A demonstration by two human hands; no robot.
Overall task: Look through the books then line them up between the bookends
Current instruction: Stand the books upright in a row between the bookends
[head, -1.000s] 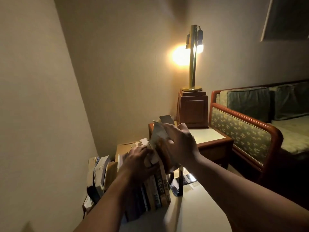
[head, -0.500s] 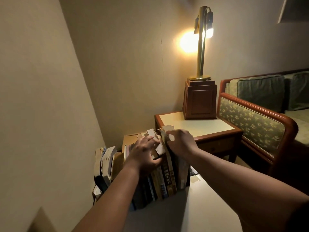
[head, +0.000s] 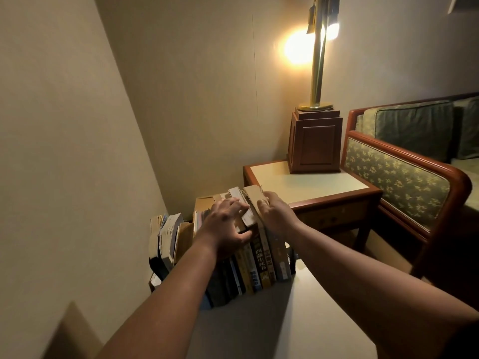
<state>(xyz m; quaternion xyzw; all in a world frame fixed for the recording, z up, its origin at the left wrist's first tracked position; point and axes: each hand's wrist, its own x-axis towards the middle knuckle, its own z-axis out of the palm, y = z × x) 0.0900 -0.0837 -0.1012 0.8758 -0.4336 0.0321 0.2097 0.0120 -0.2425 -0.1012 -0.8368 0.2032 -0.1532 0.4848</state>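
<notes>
Lowered since a second ago, the tan paperback (head: pixel 253 199) sits in the book row (head: pixel 261 265) at 11 o'clock on the surface (head: pixel 285 327). Your right grip (head: pixel 275 216) pinches its top; left grip (head: pixel 225 229) presses neighbouring tops. Likely light, floppy: hold near the spine.

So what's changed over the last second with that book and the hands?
The right hand has lowered the tan book from above the row of books into its right end, by the dark bookend, and still holds its top edge. The left hand stays pressed on the row's top. The leaning pile at left is unmoved.
</notes>
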